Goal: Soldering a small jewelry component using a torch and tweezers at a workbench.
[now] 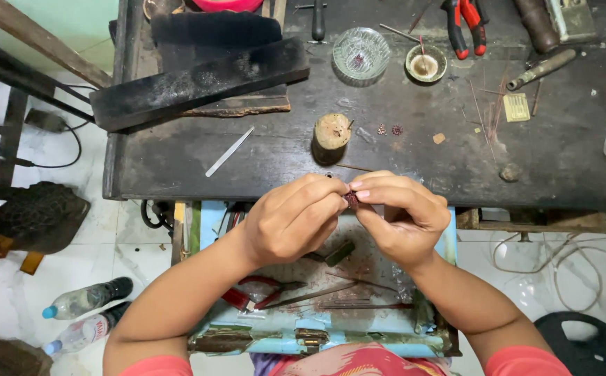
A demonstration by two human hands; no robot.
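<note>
Pinching a tiny dark red bead between both hands, just below the wooden stump.
Your left hand and right hand close on it by fingertips; it looks light, hard, easily dropped, so grip its sides.

Two bare hands, left and right, meet over one dark workbench, pinching one small reddish piece; on the bench sit one glass bowl, one small ceramic dish, one wooden stump, one pair of tweezers and one red-handled pair of pliers; two plastic bottles lie on the floor
</note>
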